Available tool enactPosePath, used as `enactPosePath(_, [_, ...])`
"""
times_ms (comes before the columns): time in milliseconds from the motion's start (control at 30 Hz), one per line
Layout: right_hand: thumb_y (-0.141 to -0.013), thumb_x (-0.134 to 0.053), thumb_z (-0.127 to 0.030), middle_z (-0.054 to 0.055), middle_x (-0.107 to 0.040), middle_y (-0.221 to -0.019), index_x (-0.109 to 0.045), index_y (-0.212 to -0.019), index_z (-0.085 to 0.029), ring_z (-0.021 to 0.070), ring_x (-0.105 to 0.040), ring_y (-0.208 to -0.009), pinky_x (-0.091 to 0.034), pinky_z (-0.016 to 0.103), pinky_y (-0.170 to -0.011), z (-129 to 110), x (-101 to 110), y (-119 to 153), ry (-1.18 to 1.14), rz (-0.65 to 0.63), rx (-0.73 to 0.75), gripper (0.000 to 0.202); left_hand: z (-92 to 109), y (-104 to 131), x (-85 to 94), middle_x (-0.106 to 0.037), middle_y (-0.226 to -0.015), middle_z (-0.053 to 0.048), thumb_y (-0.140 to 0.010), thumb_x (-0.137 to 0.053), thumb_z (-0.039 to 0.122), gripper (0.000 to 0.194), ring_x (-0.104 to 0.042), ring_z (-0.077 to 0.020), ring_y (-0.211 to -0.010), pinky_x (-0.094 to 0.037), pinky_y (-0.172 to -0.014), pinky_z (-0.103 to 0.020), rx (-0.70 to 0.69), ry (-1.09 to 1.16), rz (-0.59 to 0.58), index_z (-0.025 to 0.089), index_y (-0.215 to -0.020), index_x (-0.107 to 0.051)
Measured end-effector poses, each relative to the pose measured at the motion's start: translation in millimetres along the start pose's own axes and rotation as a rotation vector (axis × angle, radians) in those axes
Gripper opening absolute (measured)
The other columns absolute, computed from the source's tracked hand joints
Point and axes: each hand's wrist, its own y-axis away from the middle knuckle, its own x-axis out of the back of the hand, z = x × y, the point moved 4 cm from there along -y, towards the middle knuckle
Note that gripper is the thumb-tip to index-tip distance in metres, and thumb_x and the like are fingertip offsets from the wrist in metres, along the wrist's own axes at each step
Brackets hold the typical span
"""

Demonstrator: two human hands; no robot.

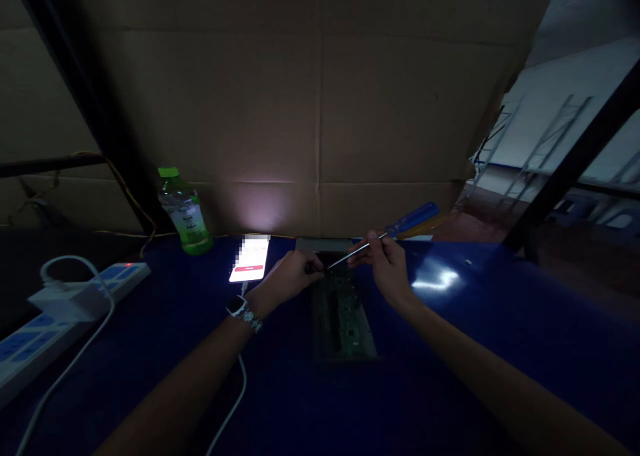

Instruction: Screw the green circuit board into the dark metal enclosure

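A green circuit board [353, 333] lies in a dark, shallow frame on the blue tabletop. My right hand [387, 269] grips a screwdriver [413, 219] with a blue handle, its fingers closed around the metal shaft. The shaft slants down to the left, and its tip is at the board's far left corner, by my left fingertips. My left hand [290, 276] wears a watch [243, 309] at the wrist. Its fingers are pinched together at that corner, around a small dark piece too dim to name. Whether the tip touches anything is unclear.
Left of my hands stand a lit phone [253, 259] on a white cable and a green-capped bottle [185, 213]. A power strip [30, 346] with a plugged-in charger lies at the far left. Cardboard [320, 109] walls the back. An amber handle [423, 227] shows behind the screwdriver.
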Motion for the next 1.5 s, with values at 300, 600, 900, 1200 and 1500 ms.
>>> enactPosePath(300, [-0.088, -0.056, -0.048, 0.005, -0.07, -0.072, -0.055, -0.078, -0.02, 0.0161, -0.066, -0.055, -0.056, 0.031, -0.053, 2, -1, 1, 0.012, -0.013, -0.006, 0.03, -2, 0, -2.4, -0.07, -0.086, -0.004, -0.077, -0.064, 0.025, 0.014, -0.063, -0.0178, -0.077, -0.045, -0.068, -0.03, -0.007, 0.034, -0.004, 0.019, -0.088, -0.07])
enactPosePath(600, [-0.088, -0.057, -0.047, 0.004, -0.069, -0.07, -0.057, -0.077, -0.02, 0.0158, -0.066, -0.053, -0.055, 0.031, -0.05, 3, -1, 0, 0.015, -0.037, 0.011, 0.029, 0, 1, -1.8, -0.07, -0.083, -0.004, -0.076, -0.062, 0.026, 0.014, -0.062, -0.0173, -0.073, -0.044, -0.064, -0.03, -0.003, 0.001, -0.003, 0.019, -0.087, -0.07])
enactPosePath(900, [-0.088, -0.056, -0.049, 0.003, -0.066, -0.063, -0.06, -0.074, -0.019, 0.0147, -0.065, -0.05, -0.055, 0.027, -0.05, -5, -12, -7, 0.199, -0.14, 0.099, 0.034, 2, 1, -3.2, -0.069, -0.081, -0.003, -0.077, -0.061, 0.024, 0.013, -0.062, -0.0171, -0.071, -0.041, -0.061, -0.028, 0.003, -0.078, 0.012, 0.019, -0.086, -0.069])
enactPosePath(1200, [-0.09, -0.051, -0.055, 0.002, -0.063, -0.056, -0.055, -0.073, -0.018, 0.0151, -0.065, -0.048, -0.053, 0.025, -0.047, -17, -35, -25, 0.399, -0.316, 0.142, 0.041, -3, -1, -8.6, -0.069, -0.086, -0.003, -0.077, -0.06, 0.02, 0.011, -0.063, -0.0193, -0.079, -0.045, -0.07, -0.031, 0.008, -0.052, 0.085, 0.019, -0.085, -0.067])
enactPosePath(1500, [-0.091, -0.048, -0.055, 0.002, -0.063, -0.054, -0.053, -0.068, -0.018, 0.0146, -0.063, -0.042, -0.051, 0.023, -0.04, -18, -42, -44, 0.483, -0.302, 0.156, 0.043, 11, 5, -15.9, -0.052, -0.125, -0.013, -0.075, -0.061, 0.025, 0.046, -0.051, -0.0335, -0.113, -0.044, -0.093, -0.052, -0.049, -0.208, 0.142, 0.018, -0.12, -0.055])
